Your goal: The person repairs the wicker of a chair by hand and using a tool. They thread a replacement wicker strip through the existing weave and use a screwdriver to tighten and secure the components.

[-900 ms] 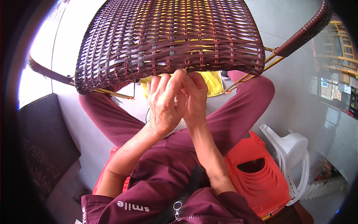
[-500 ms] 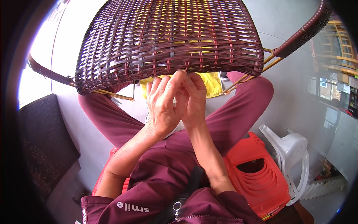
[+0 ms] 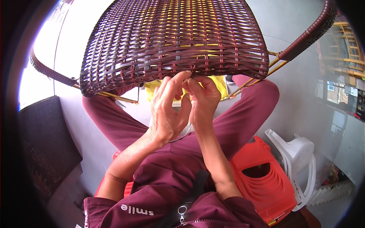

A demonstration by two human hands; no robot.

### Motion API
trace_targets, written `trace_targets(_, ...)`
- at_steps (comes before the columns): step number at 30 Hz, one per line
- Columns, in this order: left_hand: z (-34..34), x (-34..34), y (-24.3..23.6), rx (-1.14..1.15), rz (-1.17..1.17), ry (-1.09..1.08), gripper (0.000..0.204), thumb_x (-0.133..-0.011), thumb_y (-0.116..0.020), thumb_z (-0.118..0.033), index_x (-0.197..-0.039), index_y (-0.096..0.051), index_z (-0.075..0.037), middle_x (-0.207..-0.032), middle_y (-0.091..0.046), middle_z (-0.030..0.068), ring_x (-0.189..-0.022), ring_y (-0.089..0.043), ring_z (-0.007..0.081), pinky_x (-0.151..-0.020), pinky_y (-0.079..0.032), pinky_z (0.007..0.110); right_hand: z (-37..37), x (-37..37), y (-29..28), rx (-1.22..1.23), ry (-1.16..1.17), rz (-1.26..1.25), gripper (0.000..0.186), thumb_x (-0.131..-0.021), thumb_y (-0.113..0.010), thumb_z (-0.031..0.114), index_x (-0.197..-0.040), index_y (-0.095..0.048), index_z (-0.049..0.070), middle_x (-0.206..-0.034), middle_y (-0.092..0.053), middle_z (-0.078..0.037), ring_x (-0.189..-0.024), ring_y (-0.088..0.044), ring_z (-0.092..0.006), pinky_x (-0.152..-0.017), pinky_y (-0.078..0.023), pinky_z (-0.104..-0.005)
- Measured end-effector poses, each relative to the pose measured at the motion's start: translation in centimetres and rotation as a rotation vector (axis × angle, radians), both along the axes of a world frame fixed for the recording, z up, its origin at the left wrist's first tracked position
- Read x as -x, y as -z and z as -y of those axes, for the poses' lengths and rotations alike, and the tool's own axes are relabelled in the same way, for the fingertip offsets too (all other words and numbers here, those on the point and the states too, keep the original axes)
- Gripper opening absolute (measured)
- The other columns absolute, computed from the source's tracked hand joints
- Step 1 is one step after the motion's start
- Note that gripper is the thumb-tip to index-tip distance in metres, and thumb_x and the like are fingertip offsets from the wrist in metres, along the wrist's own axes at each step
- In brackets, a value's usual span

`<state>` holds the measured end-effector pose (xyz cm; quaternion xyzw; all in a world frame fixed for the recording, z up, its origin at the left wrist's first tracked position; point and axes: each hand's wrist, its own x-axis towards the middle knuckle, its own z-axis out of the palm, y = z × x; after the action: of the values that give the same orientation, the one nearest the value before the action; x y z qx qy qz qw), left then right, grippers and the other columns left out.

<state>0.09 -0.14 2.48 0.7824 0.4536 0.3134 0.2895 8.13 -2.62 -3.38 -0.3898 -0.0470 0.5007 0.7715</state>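
Observation:
A dark brown-red woven wicker chair panel spans the upper middle, its lower edge facing me. My left hand reaches up to that edge, fingers stretched out, the index fingertip against the weave and the thumb held apart. Beside it, my right hand has its thumb and fingers pinched together just under the same edge. Whatever lies in that pinch is too small or hidden to make out.
Wrapped chair arms stick out on both sides, with thin yellowish rods below. A yellow cloth lies beyond my hands. Near my right are a red plastic stool and a white plastic chair. A dark panel stands left.
My hands have drawn apart a little. The right hand has shifted right, and the left thumb has come away from it. The chair panel has shifted slightly.

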Motion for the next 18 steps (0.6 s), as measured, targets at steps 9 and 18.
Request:
trace_targets(9, 1.1, -0.5, 0.5, 0.088, 0.209, -0.018, 0.054, -0.07, -0.052, 0.013, -0.124, -0.052, 0.004, -0.084, -0.054, 0.0074, -0.079, -0.054, 0.0161, -0.081, -0.044, 0.029, 0.1, 0.2, -0.4, 0.161, 0.006, 0.108, 0.011, -0.083, -0.066, -0.002, -0.093, -0.062, -0.003, -0.084, -0.064, -0.005, -0.073, -0.059, -0.0094, -0.069, -0.047, -0.0232)
trace_targets(18, 1.4, 0.1, 3.0, 0.259, 0.338, -0.136, 0.024, -0.086, -0.06, 0.001, -0.109, -0.06, 0.001, -0.098, -0.061, 0.0125, -0.085, -0.061, 0.0209, -0.077, -0.049, 0.03, 0.0, -0.1, -0.7, 0.011, 0.04, 0.136, 0.008, -0.084, -0.065, -0.002, -0.092, -0.062, -0.004, -0.084, -0.064, -0.007, -0.07, -0.059, -0.0102, -0.065, -0.049, -0.0225)
